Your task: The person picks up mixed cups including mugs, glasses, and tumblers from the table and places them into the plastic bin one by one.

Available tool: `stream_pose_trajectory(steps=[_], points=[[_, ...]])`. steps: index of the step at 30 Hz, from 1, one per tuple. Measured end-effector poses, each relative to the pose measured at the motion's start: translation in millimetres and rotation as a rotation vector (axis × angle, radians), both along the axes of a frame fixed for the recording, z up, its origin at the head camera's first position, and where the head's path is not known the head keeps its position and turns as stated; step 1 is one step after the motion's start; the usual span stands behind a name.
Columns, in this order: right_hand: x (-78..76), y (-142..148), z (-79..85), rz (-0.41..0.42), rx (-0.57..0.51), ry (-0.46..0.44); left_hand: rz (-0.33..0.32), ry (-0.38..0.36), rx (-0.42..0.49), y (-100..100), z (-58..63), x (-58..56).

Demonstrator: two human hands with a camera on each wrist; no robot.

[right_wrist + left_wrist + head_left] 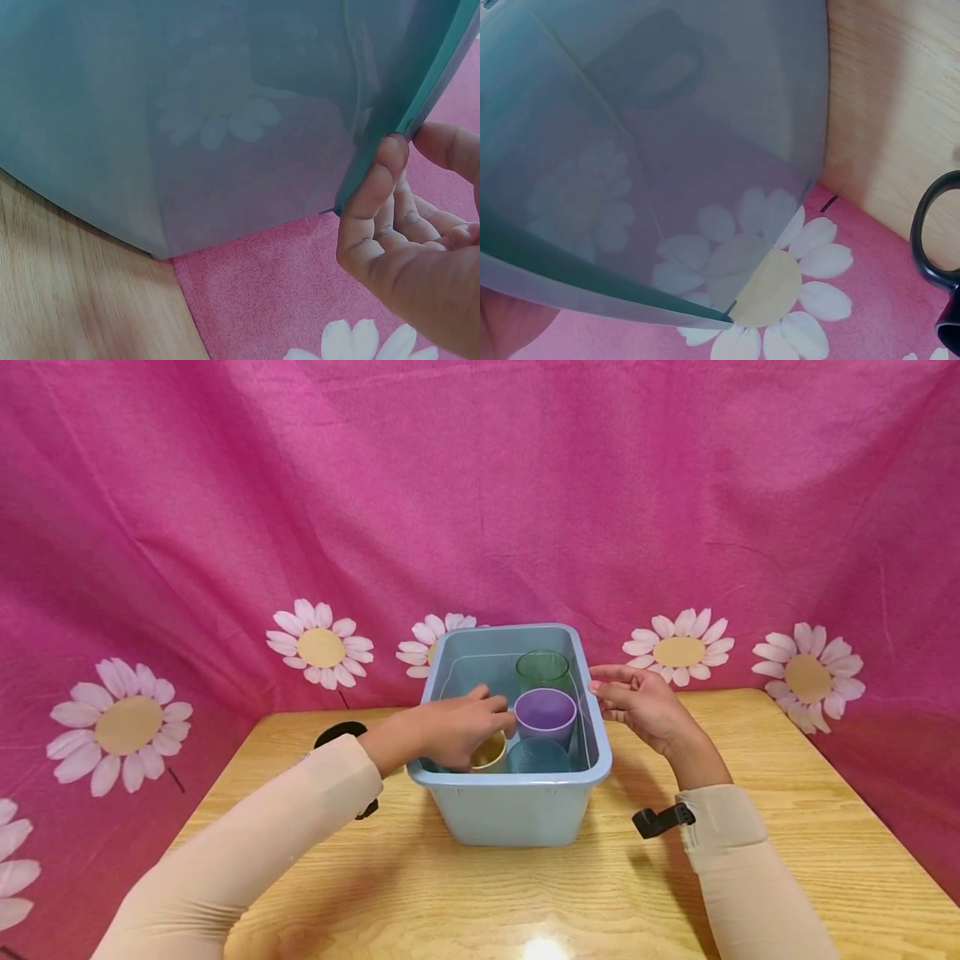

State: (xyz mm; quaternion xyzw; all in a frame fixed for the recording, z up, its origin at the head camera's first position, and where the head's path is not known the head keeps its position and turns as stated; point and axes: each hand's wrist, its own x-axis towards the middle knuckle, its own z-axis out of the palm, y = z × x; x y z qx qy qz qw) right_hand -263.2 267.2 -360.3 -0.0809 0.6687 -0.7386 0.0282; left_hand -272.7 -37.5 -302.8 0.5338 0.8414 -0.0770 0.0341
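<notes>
A light blue plastic bin [517, 814] stands on the wooden table. My left hand [468, 731] reaches over its left rim and grips a yellow cup [491, 753] at the front left inside; the fingers partly cover the cup. Beside it stand a purple cup [546, 714], a blue textured cup [538, 756] and, behind them, a green see-through cup [543, 668]. At the right side my right hand [637, 697] pinches the bin's rim between thumb and fingers, clearly visible in the right wrist view [420, 217]. Most of the left hand is hidden by the bin wall in the left wrist view.
Left of the bin, partly behind my left forearm, sits a black vessel [341, 732]; the left wrist view shows a black loop handle [922, 247] there. A pink cloth [480, 510] with white daisies hangs behind and beside the table [480, 902].
</notes>
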Motion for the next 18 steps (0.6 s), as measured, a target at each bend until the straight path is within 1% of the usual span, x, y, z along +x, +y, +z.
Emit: stream_pose_trajectory(steps=[5, 11, 18], points=[[-0.2, -0.2, -0.2, 0.004, -0.008, 0.001, 0.031, -0.024, -0.019, 0.1, -3.2, -1.7], [2.5, -0.5, -0.3, -0.003, 0.023, -0.005, 0.055, -0.047, -0.053, 3.3, -7.3, -1.1], [1.8, -1.3, 0.6, -0.001, 0.002, 0.011, 0.055, -0.059, -0.068, 7.9, -10.5, -2.4]])
